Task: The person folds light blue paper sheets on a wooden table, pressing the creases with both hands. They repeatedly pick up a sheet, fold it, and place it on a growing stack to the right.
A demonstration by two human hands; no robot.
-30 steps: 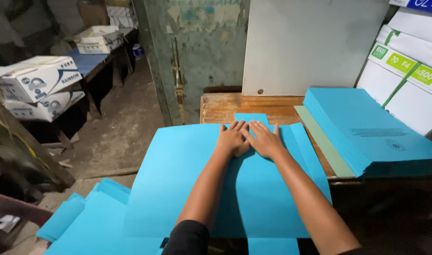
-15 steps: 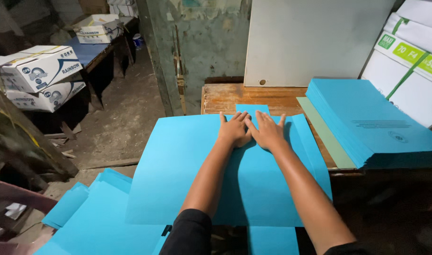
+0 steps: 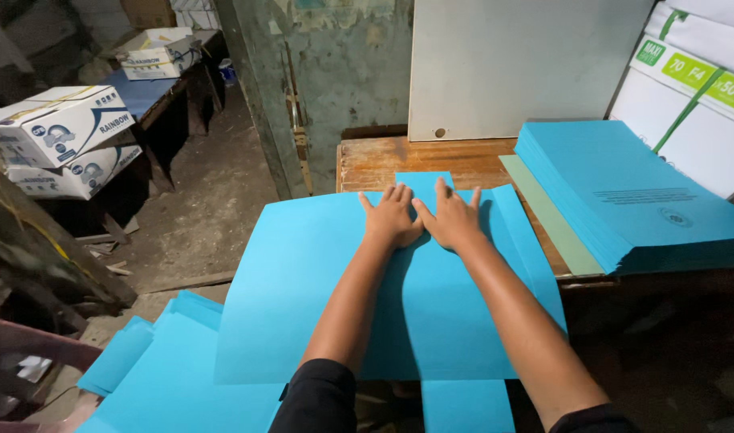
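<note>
A large blue paper sheet (image 3: 303, 289) lies over the front of a wooden table (image 3: 383, 160), its left part hanging past the table's edge. My left hand (image 3: 389, 218) and my right hand (image 3: 451, 218) rest flat on it side by side near its far edge, fingers spread, thumbs almost touching. Neither hand grips anything. Another blue sheet (image 3: 421, 180) sticks out from under the far edge, just beyond my fingertips.
A thick stack of blue sheets (image 3: 632, 192) sits on the table's right, over a pale green sheet (image 3: 551, 224). White paper reams (image 3: 688, 88) stand behind it. More blue sheets (image 3: 166, 369) lie low at left. Cardboard boxes (image 3: 58, 128) sit on benches at far left.
Both hands stay flat on the blue sheet, with fingers spread a little wider. The view has shifted slightly; the sheet itself has not visibly moved.
</note>
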